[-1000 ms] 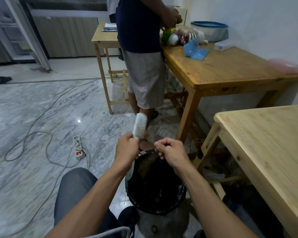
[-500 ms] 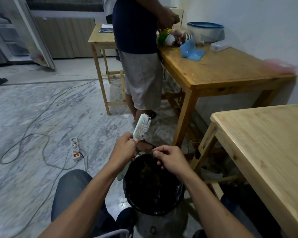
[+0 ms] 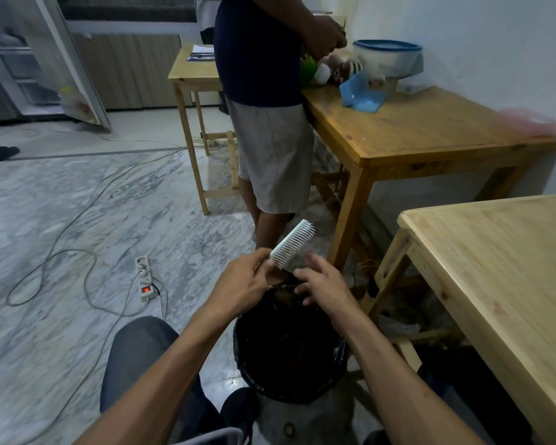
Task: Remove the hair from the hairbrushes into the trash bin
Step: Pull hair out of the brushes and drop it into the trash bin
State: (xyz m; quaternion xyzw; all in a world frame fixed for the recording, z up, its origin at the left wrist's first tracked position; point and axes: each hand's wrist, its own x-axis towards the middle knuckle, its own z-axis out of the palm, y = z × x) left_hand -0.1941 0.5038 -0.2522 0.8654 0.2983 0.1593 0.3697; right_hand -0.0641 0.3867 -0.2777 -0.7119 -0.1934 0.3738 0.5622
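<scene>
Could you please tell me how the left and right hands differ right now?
The left hand is closed around the hairbrush, holding it tilted; the right hand holds nothing, fingers spread. The left sits beside the bin's far rim; the right reaches over it toward the bristles. Both are bare and above the bin.

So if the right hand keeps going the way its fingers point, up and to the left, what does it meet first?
Most likely the hairbrush: the right hand has its fingers spread just below the bristles, which the left hand holds tilted above the trash bin. Depth is hard to judge here.
</scene>
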